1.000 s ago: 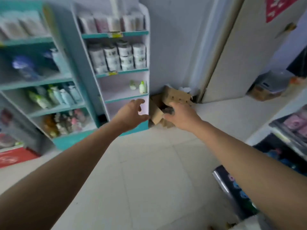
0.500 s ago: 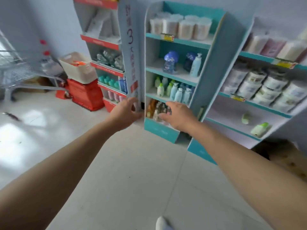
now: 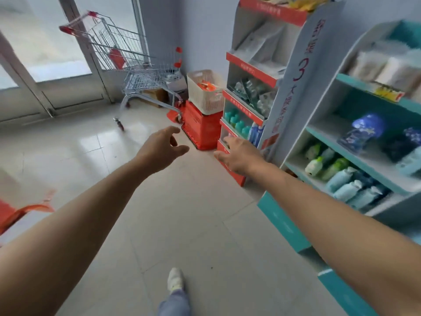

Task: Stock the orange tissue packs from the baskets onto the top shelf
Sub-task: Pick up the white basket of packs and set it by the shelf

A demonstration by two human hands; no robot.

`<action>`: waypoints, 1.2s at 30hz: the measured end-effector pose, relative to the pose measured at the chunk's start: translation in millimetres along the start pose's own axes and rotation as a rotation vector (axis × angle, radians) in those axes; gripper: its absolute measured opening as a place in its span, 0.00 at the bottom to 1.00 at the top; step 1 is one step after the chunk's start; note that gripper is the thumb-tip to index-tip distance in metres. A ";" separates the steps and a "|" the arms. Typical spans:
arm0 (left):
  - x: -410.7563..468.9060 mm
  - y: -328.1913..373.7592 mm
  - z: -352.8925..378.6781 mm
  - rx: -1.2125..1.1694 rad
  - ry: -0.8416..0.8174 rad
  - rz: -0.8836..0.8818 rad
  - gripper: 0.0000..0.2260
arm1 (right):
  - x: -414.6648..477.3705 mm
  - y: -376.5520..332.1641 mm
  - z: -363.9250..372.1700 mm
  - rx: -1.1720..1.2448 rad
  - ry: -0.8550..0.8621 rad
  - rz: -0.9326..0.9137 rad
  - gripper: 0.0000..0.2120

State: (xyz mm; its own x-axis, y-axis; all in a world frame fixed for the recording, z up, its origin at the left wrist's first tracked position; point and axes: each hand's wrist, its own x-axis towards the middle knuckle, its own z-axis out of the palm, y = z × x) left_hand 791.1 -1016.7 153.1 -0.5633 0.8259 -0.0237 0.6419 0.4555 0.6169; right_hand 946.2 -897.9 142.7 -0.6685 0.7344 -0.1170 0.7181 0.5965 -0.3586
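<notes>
A cream basket (image 3: pixel 205 96) stands on stacked red baskets (image 3: pixel 200 131) against the wall, left of a red-trimmed shelf unit (image 3: pixel 268 71). Orange tissue packs (image 3: pixel 207 86) show inside the cream basket. The top shelf (image 3: pixel 273 11) of that unit holds yellow and orange packs, blurred. My left hand (image 3: pixel 159 149) and my right hand (image 3: pixel 239 153) are both stretched forward over the floor, fingers apart and holding nothing, still short of the baskets.
A metal shopping cart (image 3: pixel 127 60) stands left of the baskets by glass doors. A teal shelf unit (image 3: pixel 364 137) with bottles lines the right side. A red object (image 3: pixel 20 213) lies at the left edge. My shoe (image 3: pixel 175 279) is on the tiled floor.
The view has swung left from the teal shelves to the red unit, baskets and cart. Both hands stay extended and empty, now nearer the baskets.
</notes>
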 end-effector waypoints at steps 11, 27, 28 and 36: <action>221.9 -75.0 -67.0 0.033 -0.008 0.005 0.25 | 224.1 -70.7 -12.1 0.142 -0.002 0.092 0.25; 591.0 -98.0 -76.7 0.029 -0.045 0.031 0.23 | 598.3 -42.6 -31.1 0.147 -0.007 0.236 0.21; 613.1 -101.6 -78.8 0.032 -0.049 0.035 0.23 | 618.3 -42.6 -32.5 0.151 -0.014 0.252 0.21; 799.8 -122.7 -72.4 0.074 -0.202 0.120 0.20 | 762.8 -32.6 -36.2 0.194 0.056 0.424 0.23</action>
State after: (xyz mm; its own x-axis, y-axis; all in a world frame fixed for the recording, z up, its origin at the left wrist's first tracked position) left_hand 224.1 -436.1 115.5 -0.3700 0.9219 -0.1152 0.7385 0.3670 0.5656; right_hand 419.9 -345.3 98.6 -0.3086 0.9197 -0.2427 0.8728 0.1724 -0.4567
